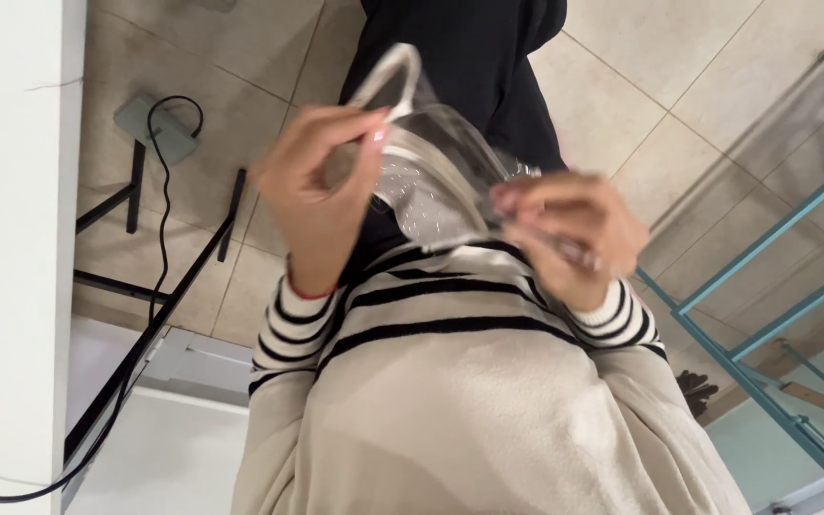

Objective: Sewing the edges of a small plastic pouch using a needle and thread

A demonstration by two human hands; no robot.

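Bag (pixel 436 176), clear plastic, hangs slantwise between both hands above the striped sweater (pixel 460 381), left hand (pixel 321 181) pinching its upper white strip, right hand (pixel 569 234) pinching the lower end, equally near.

Open tiled floor (pixel 641 105) ahead; black table frame (pixel 145 334) crowds the left, teal railing (pixel 765 315) the right.

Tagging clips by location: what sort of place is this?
Likely an indoor home or workshop room: beige tiled floor, black metal table legs with a trailing cable, and a teal metal frame. Both hands hold a clear plastic bag.
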